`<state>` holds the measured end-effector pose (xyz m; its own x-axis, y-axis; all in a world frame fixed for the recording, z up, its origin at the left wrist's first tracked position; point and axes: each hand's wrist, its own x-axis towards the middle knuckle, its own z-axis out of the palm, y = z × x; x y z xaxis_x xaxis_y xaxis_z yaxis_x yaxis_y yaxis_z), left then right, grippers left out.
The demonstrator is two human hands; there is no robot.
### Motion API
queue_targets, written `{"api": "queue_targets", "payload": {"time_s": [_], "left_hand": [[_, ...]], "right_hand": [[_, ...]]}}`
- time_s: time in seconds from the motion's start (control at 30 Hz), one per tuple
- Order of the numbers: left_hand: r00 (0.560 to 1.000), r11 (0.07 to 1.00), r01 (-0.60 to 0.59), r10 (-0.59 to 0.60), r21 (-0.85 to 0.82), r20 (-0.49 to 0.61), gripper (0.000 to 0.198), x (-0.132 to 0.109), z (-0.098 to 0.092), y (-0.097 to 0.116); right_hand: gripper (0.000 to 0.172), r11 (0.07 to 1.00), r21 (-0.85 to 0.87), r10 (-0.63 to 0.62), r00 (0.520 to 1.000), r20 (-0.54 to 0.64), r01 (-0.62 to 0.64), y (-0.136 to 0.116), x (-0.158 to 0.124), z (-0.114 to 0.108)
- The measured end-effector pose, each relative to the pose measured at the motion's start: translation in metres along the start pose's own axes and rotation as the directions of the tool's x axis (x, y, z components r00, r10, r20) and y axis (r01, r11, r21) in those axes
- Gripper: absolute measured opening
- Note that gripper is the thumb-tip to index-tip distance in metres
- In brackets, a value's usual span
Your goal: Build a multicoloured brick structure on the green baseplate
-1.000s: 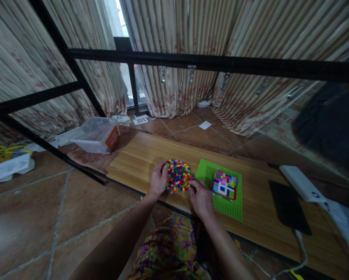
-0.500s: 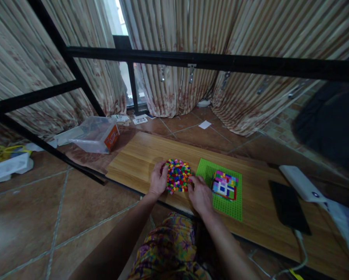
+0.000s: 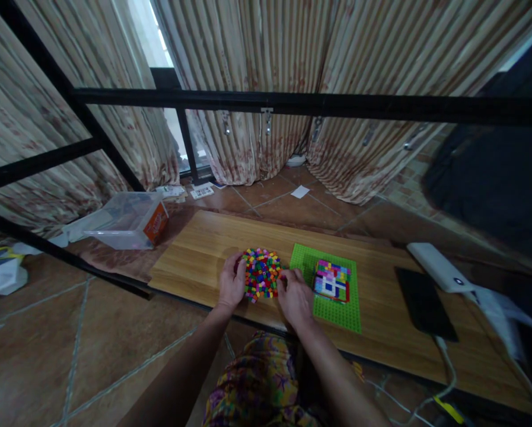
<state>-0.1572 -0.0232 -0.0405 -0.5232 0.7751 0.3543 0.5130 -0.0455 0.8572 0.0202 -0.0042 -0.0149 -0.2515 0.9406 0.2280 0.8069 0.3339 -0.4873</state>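
A loose pile of small bright toy bricks (image 3: 262,274) lies on the wooden board. Against its left edge rests my left hand (image 3: 231,283), thumb and fingers a little apart, nothing plainly held. My right hand (image 3: 296,298) is at the pile's right edge, its fingertips pinched together; whatever is between them is too small and hidden to name. Just right of that hand is a green studded baseplate (image 3: 337,320), partly covered by the hand. On it stands a multicoloured block of joined bricks (image 3: 333,281) with white, blue, red and pink parts.
At the right, a black phone (image 3: 426,305) with a cable lies beside a white power strip (image 3: 437,267). A clear plastic box (image 3: 130,220) sits on the floor beyond the board's left end. A black metal rail (image 3: 292,102) crosses in front of the curtains.
The view has shifted a little, so everything appears further left. Both hands stay at the pile's sides, and the right fingertips have drawn slightly away from the bricks.
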Motion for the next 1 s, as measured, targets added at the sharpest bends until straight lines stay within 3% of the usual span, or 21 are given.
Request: {"api": "queue_targets", "payload": {"time_s": [0.13,0.27,0.4,0.57,0.83,1.0], "left_hand": [[1.000,1.000,0.001,-0.001,-0.003,0.002,0.034,0.001,-0.001,0.000],[1.000,1.000,0.001,-0.001,0.004,0.007,0.035,0.002,-0.002,0.000],[1.000,1.000,0.007,-0.007,0.011,0.004,0.036,0.003,-0.003,0.000],[0.999,0.999,0.011,-0.012,0.034,0.035,0.036,0.004,-0.004,0.002],[0.999,0.999,0.009,-0.011,0.043,0.031,0.036,0.005,-0.003,-0.001],[0.999,0.999,0.000,-0.002,0.045,0.038,0.035,0.005,-0.004,0.002]], "right_hand": [[0.018,0.980,0.195,-0.012,0.994,-0.112,0.034,0.004,-0.007,-0.012],[0.019,0.952,0.305,0.072,0.987,-0.143,-0.026,0.014,-0.023,-0.029],[0.024,0.944,0.314,0.181,0.957,-0.227,-0.104,0.036,-0.035,-0.050],[0.032,0.940,0.221,0.325,0.884,-0.337,-0.262,0.068,-0.032,-0.071],[0.040,0.936,0.143,0.352,0.845,-0.402,-0.322,0.082,-0.008,-0.063],[0.043,0.941,0.164,0.337,0.836,-0.434,-0.295,0.087,-0.006,-0.056]]}}
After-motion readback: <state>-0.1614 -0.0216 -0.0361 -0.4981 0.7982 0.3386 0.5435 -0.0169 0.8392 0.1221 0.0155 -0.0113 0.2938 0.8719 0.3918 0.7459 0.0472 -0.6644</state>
